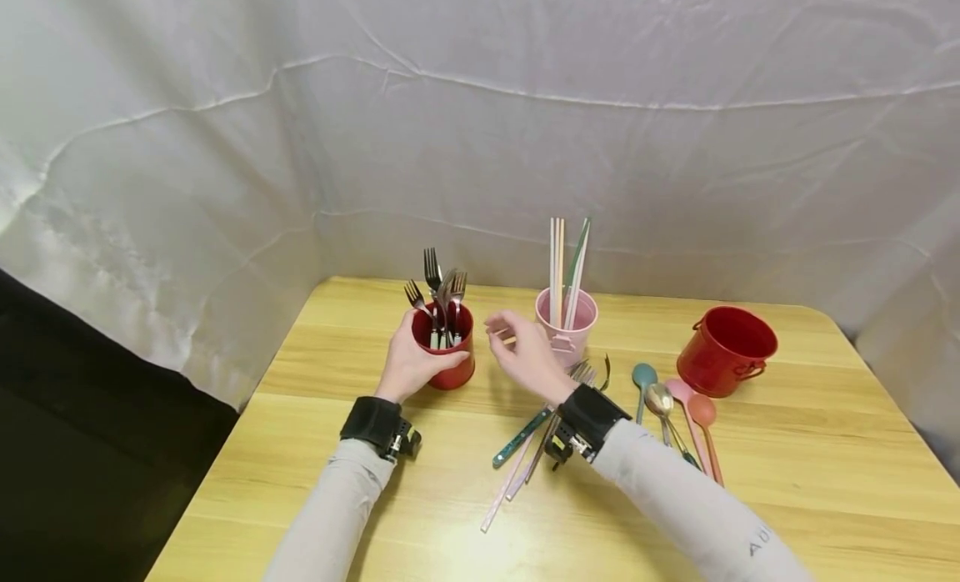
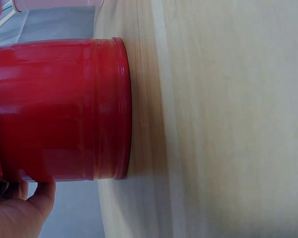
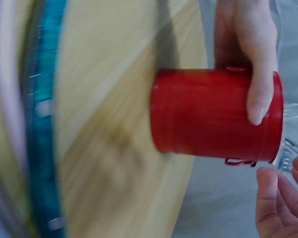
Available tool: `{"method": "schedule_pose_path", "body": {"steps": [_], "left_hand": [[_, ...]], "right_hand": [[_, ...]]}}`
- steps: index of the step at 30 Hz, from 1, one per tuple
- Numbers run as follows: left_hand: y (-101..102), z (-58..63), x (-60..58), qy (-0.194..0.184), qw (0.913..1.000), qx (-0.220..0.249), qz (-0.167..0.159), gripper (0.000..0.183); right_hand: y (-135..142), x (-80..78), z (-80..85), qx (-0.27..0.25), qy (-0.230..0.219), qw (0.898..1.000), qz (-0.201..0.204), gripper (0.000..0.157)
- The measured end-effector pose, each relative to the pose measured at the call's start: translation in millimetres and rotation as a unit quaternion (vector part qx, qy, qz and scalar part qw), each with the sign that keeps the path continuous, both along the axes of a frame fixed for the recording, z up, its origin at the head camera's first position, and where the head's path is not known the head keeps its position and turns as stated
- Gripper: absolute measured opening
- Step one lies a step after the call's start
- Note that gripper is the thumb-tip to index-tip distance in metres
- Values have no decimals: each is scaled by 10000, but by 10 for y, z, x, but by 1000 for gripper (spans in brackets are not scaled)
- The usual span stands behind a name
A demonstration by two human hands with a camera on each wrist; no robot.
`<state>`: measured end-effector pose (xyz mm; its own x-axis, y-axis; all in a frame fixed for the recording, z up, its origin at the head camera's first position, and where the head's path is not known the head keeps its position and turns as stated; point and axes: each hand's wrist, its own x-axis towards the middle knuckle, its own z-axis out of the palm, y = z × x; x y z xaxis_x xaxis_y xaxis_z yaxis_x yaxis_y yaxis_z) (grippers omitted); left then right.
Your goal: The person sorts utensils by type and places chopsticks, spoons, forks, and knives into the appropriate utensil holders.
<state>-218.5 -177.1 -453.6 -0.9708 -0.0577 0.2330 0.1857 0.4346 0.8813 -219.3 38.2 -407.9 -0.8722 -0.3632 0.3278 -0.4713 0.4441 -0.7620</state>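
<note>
My left hand (image 1: 414, 361) grips a small red bucket (image 1: 453, 372) at the table's far left, its thumb lying across the near side below the rim. Several forks (image 1: 442, 290) stand in this bucket with their tines up. To the right of the bucket, my right hand (image 1: 525, 348) hovers with loosely bent fingers and nothing visible in them. In the right wrist view its fingertips (image 3: 267, 186) are close to the bucket's rim, apart from it. A pink bucket (image 1: 572, 342) with several chopsticks (image 1: 558, 269) upright in it stands just behind the right hand.
Under the right forearm lie more forks (image 1: 581, 372), a teal-handled piece (image 1: 521, 439) and pink chopsticks (image 1: 504, 492). Farther right are several spoons (image 1: 703, 411) and a second red bucket (image 1: 716, 361). Grey cloth (image 1: 480, 165) hangs behind the wooden table (image 1: 825, 449).
</note>
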Motion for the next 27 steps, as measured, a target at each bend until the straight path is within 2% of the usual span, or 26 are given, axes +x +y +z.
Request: {"method": "schedule_pose_path", "body": {"steps": [7,13,18,22,27], "left_hand": [[-11,12,8,-101,9999,-50,-1,88],[-8,29,17,-118,9999,-5,-5,90],[13,38,20,-93,9999,64,-31,89],[12,30,20,-113,9999,115,-26,89],[11,42,29,-109,9999,100,-36,90]], "right_hand": [[271,145,-118,615,-330,9970,322,25],[467,270,-180,892,-320,9923,796,25],[630,359,-216,1041,-292,9889,1022,25],[769,435,-238,1164,-319,9869,1066,26],[946,517,-278,1181,-313,9883,914,24]]}}
